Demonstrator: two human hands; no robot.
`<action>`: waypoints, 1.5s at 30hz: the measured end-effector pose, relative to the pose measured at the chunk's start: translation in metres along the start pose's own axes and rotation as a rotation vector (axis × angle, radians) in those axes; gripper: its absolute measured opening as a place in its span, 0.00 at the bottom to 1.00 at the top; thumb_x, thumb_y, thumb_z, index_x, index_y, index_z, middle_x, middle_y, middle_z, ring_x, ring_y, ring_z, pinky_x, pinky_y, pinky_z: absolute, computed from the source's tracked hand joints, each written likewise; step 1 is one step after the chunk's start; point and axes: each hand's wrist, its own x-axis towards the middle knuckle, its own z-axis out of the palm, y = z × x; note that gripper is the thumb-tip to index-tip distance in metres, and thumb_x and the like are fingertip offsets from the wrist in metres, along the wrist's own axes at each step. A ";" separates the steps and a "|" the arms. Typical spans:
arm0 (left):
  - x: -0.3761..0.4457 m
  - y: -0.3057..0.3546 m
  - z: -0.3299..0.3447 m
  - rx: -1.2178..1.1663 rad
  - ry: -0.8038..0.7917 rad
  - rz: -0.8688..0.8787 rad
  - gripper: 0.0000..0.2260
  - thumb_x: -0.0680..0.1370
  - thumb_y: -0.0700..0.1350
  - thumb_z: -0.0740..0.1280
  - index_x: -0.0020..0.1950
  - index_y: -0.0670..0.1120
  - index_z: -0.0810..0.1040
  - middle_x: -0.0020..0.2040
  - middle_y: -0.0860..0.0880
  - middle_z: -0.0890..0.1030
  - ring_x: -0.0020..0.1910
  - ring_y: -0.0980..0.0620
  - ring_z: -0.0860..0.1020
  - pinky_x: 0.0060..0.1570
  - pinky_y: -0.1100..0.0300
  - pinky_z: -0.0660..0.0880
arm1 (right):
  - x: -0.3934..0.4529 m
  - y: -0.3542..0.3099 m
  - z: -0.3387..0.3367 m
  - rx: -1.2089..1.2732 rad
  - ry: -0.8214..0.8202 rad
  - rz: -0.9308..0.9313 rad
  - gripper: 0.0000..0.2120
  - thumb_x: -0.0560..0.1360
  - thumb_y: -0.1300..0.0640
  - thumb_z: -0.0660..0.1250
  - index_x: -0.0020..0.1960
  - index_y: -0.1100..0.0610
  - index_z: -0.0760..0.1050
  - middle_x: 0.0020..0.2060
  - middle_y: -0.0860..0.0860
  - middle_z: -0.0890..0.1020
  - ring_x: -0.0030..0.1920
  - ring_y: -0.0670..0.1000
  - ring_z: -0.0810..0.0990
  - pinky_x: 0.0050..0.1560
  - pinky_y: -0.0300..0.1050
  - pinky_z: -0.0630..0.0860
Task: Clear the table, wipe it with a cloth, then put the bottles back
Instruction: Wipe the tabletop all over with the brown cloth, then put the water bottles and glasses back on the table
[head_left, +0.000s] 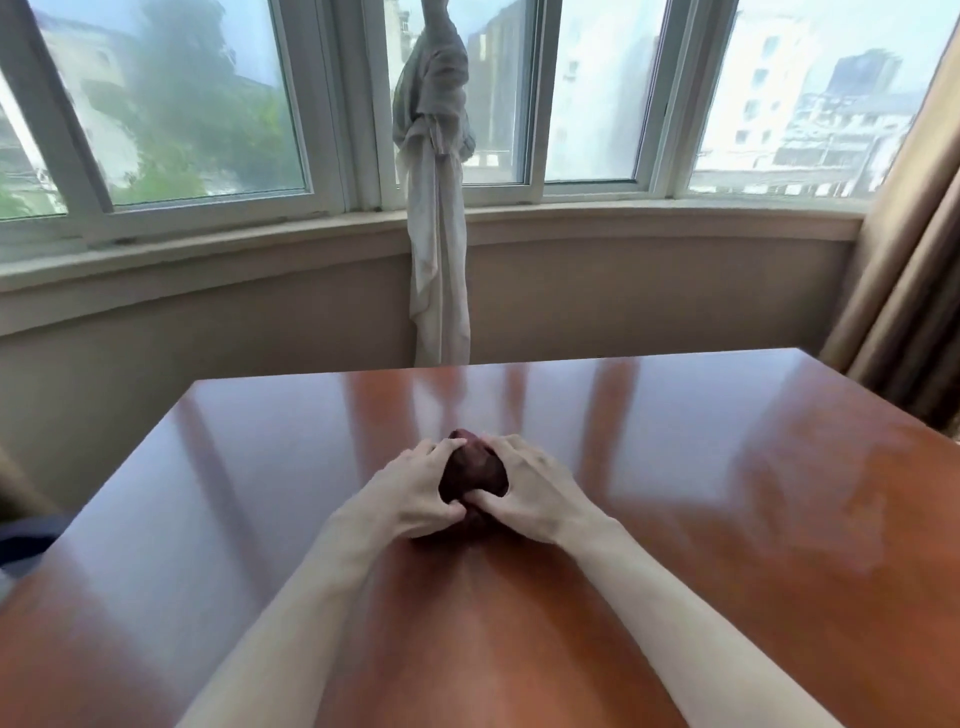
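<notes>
A bunched dark maroon cloth (471, 474) lies on the glossy reddish-brown wooden table (727, 467), near its middle. My left hand (418, 491) grips the cloth from the left, fingers curled over its top. My right hand (524, 491) grips it from the right, thumb pressed into the folds. Most of the cloth is hidden between the two hands. No bottles are in view.
A knotted grey-white curtain (436, 208) hangs behind the table's far edge, below the window sill (649, 221). A tan drape (914, 291) hangs at the right. A dark object (26, 535) sits past the table's left edge.
</notes>
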 end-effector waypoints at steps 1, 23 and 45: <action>0.011 -0.009 -0.005 -0.043 -0.035 -0.010 0.44 0.65 0.61 0.65 0.80 0.56 0.57 0.70 0.50 0.69 0.67 0.46 0.71 0.67 0.50 0.71 | 0.014 -0.002 0.003 -0.016 0.000 0.010 0.37 0.74 0.37 0.69 0.79 0.47 0.64 0.71 0.48 0.75 0.68 0.56 0.75 0.69 0.52 0.72; -0.289 -0.034 -0.012 0.020 0.088 0.244 0.30 0.65 0.63 0.71 0.64 0.60 0.68 0.49 0.59 0.75 0.49 0.58 0.75 0.50 0.59 0.75 | -0.232 -0.194 0.046 -0.047 0.126 -0.075 0.27 0.68 0.33 0.66 0.63 0.44 0.76 0.51 0.42 0.81 0.53 0.46 0.79 0.55 0.44 0.77; -0.507 -0.394 -0.004 0.079 0.126 -0.586 0.32 0.66 0.58 0.71 0.68 0.59 0.65 0.57 0.51 0.75 0.61 0.46 0.77 0.57 0.50 0.76 | -0.102 -0.520 0.377 -0.080 -0.509 -0.445 0.27 0.75 0.53 0.69 0.71 0.55 0.65 0.66 0.54 0.71 0.65 0.60 0.75 0.61 0.53 0.74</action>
